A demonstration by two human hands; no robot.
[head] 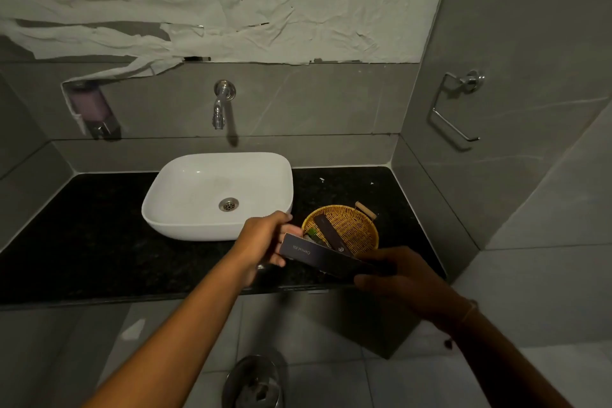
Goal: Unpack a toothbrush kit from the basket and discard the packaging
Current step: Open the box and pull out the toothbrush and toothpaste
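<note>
A dark toothbrush kit box (pixel 326 260) is being held at lower centre of the frame, above the desk (pixel 99 242) edge, just before the wicker basket (pixel 351 225). Its left end is being pinched by the left hand (pixel 265 238) fingers, its right end gripped by the right hand (pixel 397 281), both arms outstretched.

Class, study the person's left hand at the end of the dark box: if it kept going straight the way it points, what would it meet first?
Probably the wicker basket: the left hand points right, gripping the dark box, and the basket lies just beyond. Depth is unclear; it might pass above the rim.
</note>
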